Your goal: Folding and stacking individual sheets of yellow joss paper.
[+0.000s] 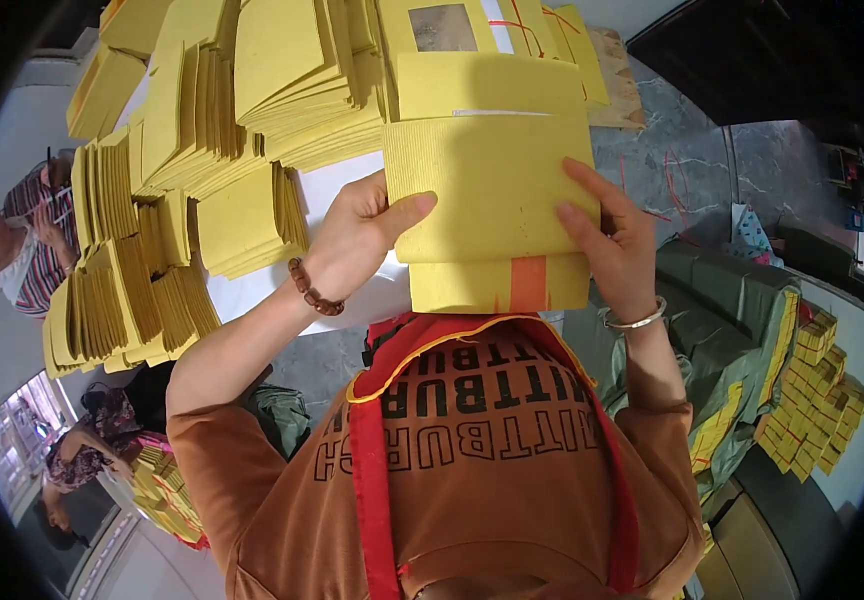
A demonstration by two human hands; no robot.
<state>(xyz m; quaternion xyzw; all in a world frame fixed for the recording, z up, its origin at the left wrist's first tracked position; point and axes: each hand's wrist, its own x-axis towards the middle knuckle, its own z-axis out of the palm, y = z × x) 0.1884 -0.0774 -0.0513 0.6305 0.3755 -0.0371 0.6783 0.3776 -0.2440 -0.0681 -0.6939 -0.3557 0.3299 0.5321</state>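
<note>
A sheaf of yellow paper (pixel 492 185) with a ribbed surface lies before my chest, held level between both hands. My left hand (pixel 362 225) grips its left edge, thumb on top and the other fingers hidden underneath. On the right edge, my right hand (pixel 617 235) has its thumb and forefinger against the paper, the remaining fingers curled. Below the near edge sits another yellow bundle (pixel 467 288) with an orange-red band. A further yellow bundle (pixel 487 85) shows just beyond the sheaf.
Several stacks of yellow paper (pixel 292 60) cover the table's left and far parts, over a white surface (pixel 262 292). Dark green wrapped bundles (pixel 722 310) stand at right, near banded yellow packs (pixel 812 400). Two other people (pixel 37 235) (pixel 82 450) are at the left.
</note>
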